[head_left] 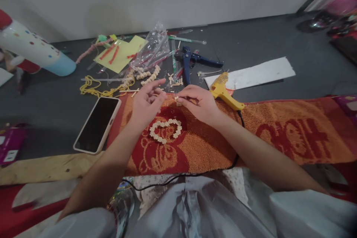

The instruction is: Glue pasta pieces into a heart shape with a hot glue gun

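Note:
My right hand (199,104) pinches a small cream-coloured cluster of short sticks (177,100) between thumb and fingertips, above the orange and red towel (212,137). Close by on the left, my left hand (149,100) has its fingers apart and loosely bent, with nothing visible in them. On the towel below both hands lies a heart-shaped outline (152,130) made of the same cream pieces, with a gap at its lower right. Loose short sticks (175,81) are scattered just beyond my fingers.
A yellow glue gun (227,95) rests by a white strip (262,72). Behind are a blue cutter (192,59), plastic bag (154,46) and yellow paper (119,59). On the left are a phone (97,124), yellow string (97,89) and a spotted bottle (36,46).

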Motion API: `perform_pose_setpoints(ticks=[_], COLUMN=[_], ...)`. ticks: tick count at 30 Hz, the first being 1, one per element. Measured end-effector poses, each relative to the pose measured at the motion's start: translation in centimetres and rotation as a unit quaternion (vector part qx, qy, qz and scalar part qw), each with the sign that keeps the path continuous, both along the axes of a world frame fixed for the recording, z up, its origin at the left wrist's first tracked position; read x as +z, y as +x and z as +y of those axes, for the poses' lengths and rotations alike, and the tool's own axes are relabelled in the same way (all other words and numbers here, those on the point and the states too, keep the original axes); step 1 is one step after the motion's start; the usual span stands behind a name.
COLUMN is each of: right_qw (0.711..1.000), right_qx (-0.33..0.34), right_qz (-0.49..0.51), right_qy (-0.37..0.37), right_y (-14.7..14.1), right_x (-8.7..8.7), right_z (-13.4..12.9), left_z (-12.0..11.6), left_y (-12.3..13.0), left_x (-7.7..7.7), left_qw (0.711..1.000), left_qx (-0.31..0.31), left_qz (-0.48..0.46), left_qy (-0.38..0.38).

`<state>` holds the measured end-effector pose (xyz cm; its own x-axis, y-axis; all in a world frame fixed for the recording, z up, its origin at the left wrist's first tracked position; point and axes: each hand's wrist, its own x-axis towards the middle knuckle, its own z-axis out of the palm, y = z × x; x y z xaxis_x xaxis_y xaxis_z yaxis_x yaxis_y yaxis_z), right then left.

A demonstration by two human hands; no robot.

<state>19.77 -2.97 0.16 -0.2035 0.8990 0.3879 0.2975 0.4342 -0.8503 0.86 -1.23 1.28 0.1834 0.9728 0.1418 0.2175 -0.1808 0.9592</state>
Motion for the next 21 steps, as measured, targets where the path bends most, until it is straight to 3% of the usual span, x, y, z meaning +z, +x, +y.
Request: perform_pose_setpoints(ticks=[5,11,21], right_qw=[0.99,0.968,0.985], right_qx=[-0.035,-0.029,-0.05], right_qz=[-0.042,-0.049,-0.055], right_qy=[0.132,0.243,0.155], right_y=[0.0,0.0,0.0], right_x=[-0.8,-1.4,-1.3], right_z=[0.0,0.2,0.0], left_z=[-0.2,-0.3,-0.8], left_y=[0.0,0.2,0.5], left_x=[0.3,0.1,0.2], left_qw=[0.99,0.991,0.999], left_qx=[-0.08,-0.076,-0.007], left_qz=[-0.016,-0.014,0.046], left_qy=[-0.113,-0.106,0.025])
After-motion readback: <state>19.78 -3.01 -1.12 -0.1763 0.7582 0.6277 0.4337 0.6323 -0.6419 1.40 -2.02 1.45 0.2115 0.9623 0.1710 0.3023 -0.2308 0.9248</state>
